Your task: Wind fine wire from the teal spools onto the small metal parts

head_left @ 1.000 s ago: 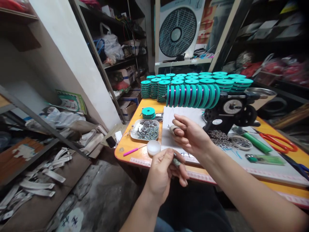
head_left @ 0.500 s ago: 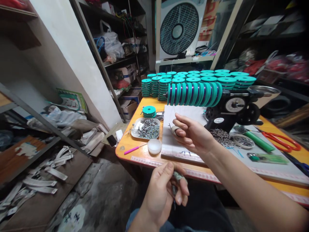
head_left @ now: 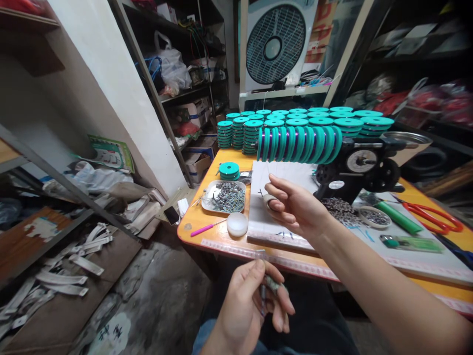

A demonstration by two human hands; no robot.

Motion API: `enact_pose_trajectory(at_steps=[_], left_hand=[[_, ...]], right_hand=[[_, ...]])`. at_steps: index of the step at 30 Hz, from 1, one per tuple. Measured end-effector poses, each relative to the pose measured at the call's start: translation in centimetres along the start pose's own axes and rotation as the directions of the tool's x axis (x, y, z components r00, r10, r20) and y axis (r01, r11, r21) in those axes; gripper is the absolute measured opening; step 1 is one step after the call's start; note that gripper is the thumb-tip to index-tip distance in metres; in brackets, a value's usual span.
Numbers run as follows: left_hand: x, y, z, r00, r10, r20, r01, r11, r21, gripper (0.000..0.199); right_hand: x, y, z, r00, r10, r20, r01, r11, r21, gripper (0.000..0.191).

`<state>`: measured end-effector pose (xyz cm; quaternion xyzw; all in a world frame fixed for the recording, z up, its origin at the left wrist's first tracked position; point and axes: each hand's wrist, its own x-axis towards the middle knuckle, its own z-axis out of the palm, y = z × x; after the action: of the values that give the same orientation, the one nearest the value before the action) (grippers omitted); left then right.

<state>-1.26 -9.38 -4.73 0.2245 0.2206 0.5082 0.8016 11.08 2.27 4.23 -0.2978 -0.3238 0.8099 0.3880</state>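
Note:
My right hand [head_left: 293,204] is raised over the white board, just below a row of teal spools [head_left: 299,144] on a black winding machine [head_left: 354,162]. Its fingers are curled, one wrapped in pale tape [head_left: 271,201]. A fine line [head_left: 268,169] runs down from the spools to these fingertips, and a tiny dark piece [head_left: 260,191] shows beside them. Lower, in front of the table edge, my left hand [head_left: 254,296] has thumb and forefinger pinched together. A slim dark item [head_left: 263,298] shows among its fingers, its kind unclear; a greenish-grey wrap [head_left: 272,283] covers one finger.
Stacks of teal spools [head_left: 253,135] line the table's back. A tray of small metal parts [head_left: 229,196], a round white lid [head_left: 237,225] and a pink-handled tool [head_left: 202,230] lie left. Orange-handled scissors [head_left: 432,217] and a green tube [head_left: 397,216] lie right. A fan [head_left: 275,47] stands behind.
My left hand's fingers have spread slightly and shifted a little down and right; a thin pale tip now shows above its pinch. My right hand keeps nearly the same pose.

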Motion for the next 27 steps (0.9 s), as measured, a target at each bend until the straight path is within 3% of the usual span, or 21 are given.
enact_pose_trajectory(at_steps=[17,27], left_hand=[[-0.4,-0.6,-1.3,0.997,-0.028,0.074,0.031,0.999,-0.031,0.035],[-0.7,-0.3,-1.2,0.998,0.067,0.015,-0.069,0.974,0.215,0.035]], right_hand=[[0.0,0.1,-0.3,1.0,-0.005,-0.003,0.005,1.0,-0.002,0.047],[0.1,0.0,-0.6,1.0,-0.021,0.005,0.021,1.0,0.003,0.047]])
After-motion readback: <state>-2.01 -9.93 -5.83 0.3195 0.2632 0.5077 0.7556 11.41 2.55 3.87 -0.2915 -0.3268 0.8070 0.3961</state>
